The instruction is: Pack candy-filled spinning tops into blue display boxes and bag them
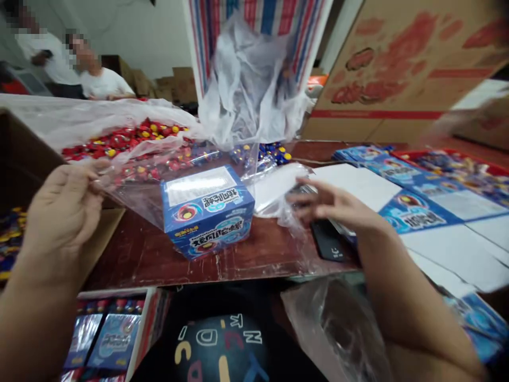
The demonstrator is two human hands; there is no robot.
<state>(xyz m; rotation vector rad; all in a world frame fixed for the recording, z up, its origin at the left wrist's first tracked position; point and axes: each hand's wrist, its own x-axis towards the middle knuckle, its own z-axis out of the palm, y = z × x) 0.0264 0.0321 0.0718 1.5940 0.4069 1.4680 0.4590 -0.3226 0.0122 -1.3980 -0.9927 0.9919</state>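
Note:
A blue printed box [210, 212] with a clear window on its upper face sits on the dark red table in front of me. Clear plastic film [137, 204] lies around it and stretches out to the left. My left hand [66, 212] pinches the edge of that film between thumb and fingers. My right hand [338, 204], slightly blurred, is to the right of the box with its fingers extended and apart, close to loose crumpled film [292, 212]. Whether its fingertips touch the film is unclear. A black phone-like object [328, 244] lies under that hand.
Red and yellow small items [135, 138] are heaped behind the box, with blue ones [274, 153] beside them. Flat blue cartons [417, 212] cover the right side. A box of packed blue packages [113, 339] stands lower left. Two people [105, 82] are in the background.

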